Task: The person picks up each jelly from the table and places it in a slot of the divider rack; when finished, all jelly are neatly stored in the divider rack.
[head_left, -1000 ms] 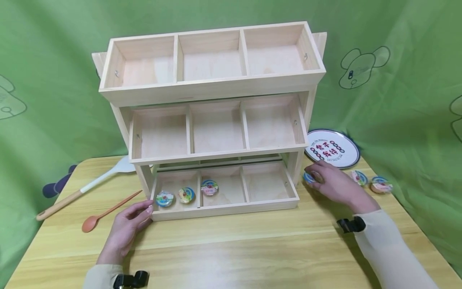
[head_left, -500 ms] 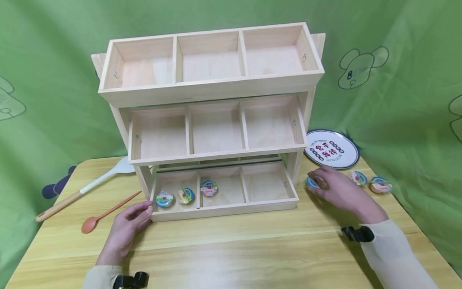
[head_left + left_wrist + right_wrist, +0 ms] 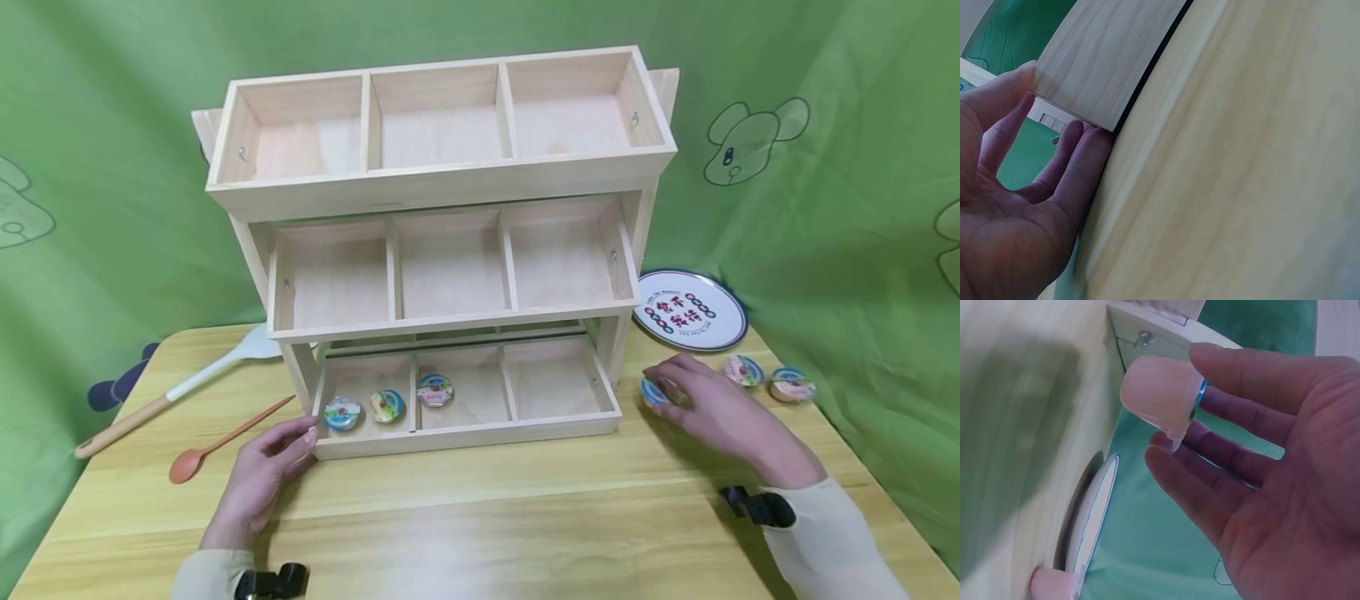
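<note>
A three-tier wooden rack (image 3: 442, 175) stands on the table, each tier split into three compartments. My left hand (image 3: 258, 475) grips the left front corner of its bottom tray; in the left wrist view the thumb lies at the upper corner of the front board (image 3: 1110, 56), the other fingers at its end. My right hand (image 3: 712, 408) pinches a small pink jelly cup (image 3: 1160, 387) by its lid rim, right of the rack. Two jelly cups, one blue-lidded (image 3: 342, 413) and one yellowish (image 3: 387, 407), sit in the bottom-left compartment. Another jelly cup (image 3: 435, 390) lies in the bottom-middle compartment.
Two more jelly cups (image 3: 742, 370) (image 3: 791, 384) stand behind my right hand on the table. A white plate (image 3: 690, 310) with red lettering lies at the back right. A white spatula (image 3: 210, 375) and an orange spoon (image 3: 225, 442) lie left. Green curtain hangs behind.
My right hand has drawn slightly right and toward the table's front, carrying the jelly cup. The left hand keeps its place on the rack.
</note>
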A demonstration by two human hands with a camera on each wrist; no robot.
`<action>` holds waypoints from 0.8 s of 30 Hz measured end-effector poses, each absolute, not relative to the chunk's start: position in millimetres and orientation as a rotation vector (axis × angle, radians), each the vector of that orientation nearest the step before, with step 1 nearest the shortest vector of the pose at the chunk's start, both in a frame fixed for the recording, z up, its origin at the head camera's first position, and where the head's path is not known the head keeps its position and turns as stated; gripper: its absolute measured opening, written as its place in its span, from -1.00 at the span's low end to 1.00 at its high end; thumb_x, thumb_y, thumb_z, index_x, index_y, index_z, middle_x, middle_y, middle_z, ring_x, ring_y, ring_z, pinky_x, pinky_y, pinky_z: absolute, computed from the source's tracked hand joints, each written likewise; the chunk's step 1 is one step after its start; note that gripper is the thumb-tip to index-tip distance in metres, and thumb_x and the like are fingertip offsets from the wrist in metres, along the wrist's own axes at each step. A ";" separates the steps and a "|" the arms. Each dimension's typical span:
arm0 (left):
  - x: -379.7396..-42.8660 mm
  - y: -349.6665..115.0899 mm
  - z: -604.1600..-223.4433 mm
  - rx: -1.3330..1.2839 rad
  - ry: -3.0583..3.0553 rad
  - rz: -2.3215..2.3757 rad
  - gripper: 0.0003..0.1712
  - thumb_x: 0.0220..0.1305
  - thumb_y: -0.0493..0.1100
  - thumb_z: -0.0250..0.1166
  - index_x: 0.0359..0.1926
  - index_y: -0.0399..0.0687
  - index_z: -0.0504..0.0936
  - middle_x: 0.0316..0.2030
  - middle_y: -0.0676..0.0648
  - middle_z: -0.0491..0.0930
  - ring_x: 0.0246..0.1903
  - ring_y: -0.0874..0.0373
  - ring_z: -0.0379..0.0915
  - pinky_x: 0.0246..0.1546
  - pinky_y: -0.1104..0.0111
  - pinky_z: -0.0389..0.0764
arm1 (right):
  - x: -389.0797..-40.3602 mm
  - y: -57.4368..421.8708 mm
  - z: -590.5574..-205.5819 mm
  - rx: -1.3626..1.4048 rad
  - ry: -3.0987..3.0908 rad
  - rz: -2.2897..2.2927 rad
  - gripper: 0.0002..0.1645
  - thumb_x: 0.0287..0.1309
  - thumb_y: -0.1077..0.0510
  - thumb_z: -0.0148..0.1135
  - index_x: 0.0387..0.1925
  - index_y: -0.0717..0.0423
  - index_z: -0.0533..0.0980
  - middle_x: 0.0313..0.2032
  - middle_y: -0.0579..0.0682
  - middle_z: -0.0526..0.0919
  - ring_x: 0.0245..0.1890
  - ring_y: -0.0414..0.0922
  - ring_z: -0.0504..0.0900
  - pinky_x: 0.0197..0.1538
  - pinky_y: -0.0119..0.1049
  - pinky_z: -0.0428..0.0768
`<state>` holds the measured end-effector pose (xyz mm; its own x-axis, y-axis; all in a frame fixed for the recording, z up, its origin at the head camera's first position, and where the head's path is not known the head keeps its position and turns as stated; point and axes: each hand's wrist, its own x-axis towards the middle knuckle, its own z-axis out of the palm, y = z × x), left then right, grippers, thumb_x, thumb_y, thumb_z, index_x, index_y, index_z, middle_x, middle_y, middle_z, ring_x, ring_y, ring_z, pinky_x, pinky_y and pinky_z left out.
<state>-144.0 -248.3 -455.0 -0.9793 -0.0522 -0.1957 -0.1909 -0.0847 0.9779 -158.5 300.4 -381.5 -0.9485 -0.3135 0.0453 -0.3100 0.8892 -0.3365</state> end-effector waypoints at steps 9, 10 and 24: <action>-144.5 -249.1 -455.5 -0.250 2.053 2.248 -0.68 0.29 -0.33 0.32 0.06 -0.29 0.63 -0.07 -0.04 0.52 -0.04 0.13 0.52 0.07 0.31 0.61 | -151.6 295.9 -373.5 -0.528 3.061 -0.580 -0.48 0.18 0.16 0.36 0.13 0.30 0.48 0.01 0.20 0.51 -0.05 0.23 0.55 0.01 0.29 0.55; -144.6 -249.2 -455.5 -0.248 2.050 2.249 -0.68 0.29 -0.32 0.32 0.06 -0.29 0.63 -0.06 -0.04 0.52 -0.04 0.13 0.52 0.07 0.31 0.61 | -150.8 295.1 -372.3 -0.532 3.064 -0.579 -0.48 0.17 0.16 0.36 0.13 0.29 0.49 0.01 0.20 0.51 -0.06 0.22 0.55 0.01 0.29 0.55; -142.8 -248.4 -457.7 -0.224 2.051 2.270 -0.72 0.29 -0.35 0.31 0.02 -0.22 0.67 -0.10 -0.02 0.54 -0.06 0.14 0.53 0.05 0.31 0.62 | -143.9 281.1 -361.3 -0.579 3.045 -0.562 -0.46 0.14 0.14 0.40 0.13 0.24 0.49 0.05 0.18 0.52 -0.01 0.20 0.55 0.07 0.29 0.53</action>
<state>-142.8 -248.4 -457.7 -0.9866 -0.0432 -0.1574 -0.1523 -0.1042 0.9828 -143.9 281.1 -361.3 -0.9325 -0.3537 0.0733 -0.3566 0.8689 -0.3433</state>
